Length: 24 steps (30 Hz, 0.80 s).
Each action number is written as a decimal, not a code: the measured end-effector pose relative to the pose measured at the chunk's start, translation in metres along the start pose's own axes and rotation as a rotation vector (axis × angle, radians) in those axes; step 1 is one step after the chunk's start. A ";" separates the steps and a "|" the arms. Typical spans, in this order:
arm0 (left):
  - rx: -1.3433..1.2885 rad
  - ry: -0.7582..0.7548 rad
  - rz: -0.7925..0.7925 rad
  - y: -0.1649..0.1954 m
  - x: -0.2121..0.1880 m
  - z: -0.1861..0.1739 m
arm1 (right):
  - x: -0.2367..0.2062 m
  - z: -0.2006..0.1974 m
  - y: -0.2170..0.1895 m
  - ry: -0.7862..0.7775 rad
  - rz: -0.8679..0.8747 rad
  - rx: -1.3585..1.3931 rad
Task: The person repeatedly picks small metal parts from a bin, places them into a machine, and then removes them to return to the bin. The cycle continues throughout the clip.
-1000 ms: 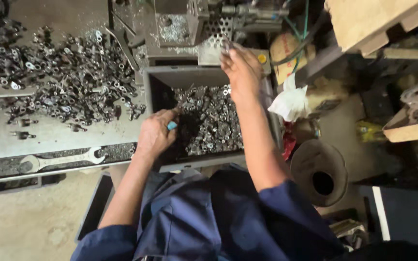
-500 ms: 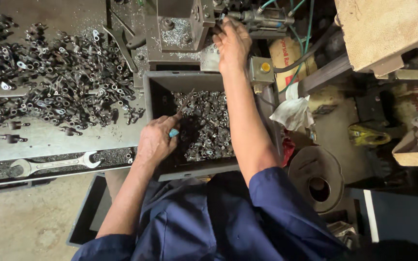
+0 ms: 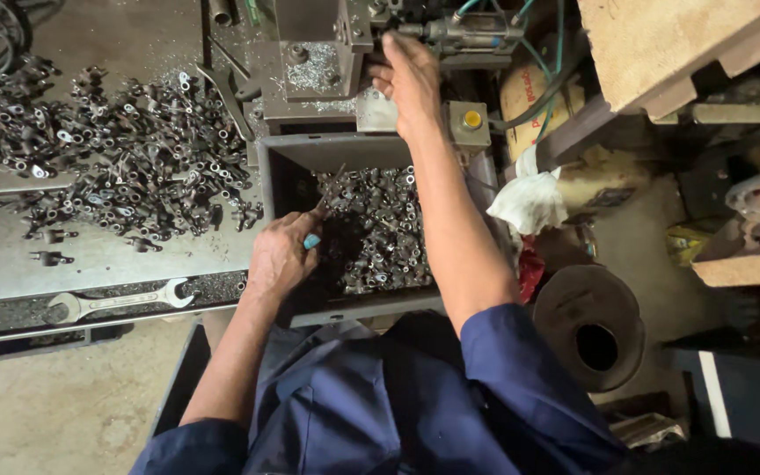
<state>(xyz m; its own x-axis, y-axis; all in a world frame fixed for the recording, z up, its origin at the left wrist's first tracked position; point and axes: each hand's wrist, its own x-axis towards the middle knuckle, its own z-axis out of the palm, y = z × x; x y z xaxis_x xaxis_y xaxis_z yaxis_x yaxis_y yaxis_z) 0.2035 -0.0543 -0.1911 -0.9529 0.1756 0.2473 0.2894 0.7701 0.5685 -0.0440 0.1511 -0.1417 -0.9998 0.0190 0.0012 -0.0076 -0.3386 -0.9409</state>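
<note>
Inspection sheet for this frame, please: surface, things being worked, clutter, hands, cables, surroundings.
Surface: grey metal bench, scattered with filings.
Job's things: dark metal bin part full of small metal parts; machine above the bin.
Clutter: heap of small metal fittings on the bench; open-ended spanner at its front edge; white rag right of the bin.
Hands: left hand at the bin's left wall, gripping a thin tool with a teal handle; right hand reaches up onto the machine, what it holds cannot be told.
Cables: green hoses run from the machine's cylinder.
Surroundings: wooden pallet top right; round dark container on the floor.
</note>
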 end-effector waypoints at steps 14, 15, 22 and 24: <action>-0.302 0.335 -0.044 -0.009 -0.020 0.005 | -0.112 -0.108 -0.034 0.155 -0.572 -0.875; -0.399 0.443 -0.120 -0.014 -0.024 0.011 | -0.117 -0.113 -0.038 0.143 -0.710 -1.079; -0.455 0.743 -0.597 -0.088 -0.078 0.007 | -0.127 -0.113 -0.056 -0.083 -0.861 -1.628; -0.313 0.738 -0.627 -0.107 -0.089 -0.004 | -0.136 -0.120 -0.066 -0.145 -0.769 -1.625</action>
<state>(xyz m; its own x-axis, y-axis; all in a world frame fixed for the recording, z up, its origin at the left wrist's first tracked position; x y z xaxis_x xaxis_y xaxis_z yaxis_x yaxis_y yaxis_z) 0.2578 -0.1545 -0.2706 -0.6782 -0.7082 0.1961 -0.1318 0.3797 0.9157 0.0944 0.2836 -0.1206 -0.7755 -0.3933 0.4939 -0.4876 0.8700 -0.0729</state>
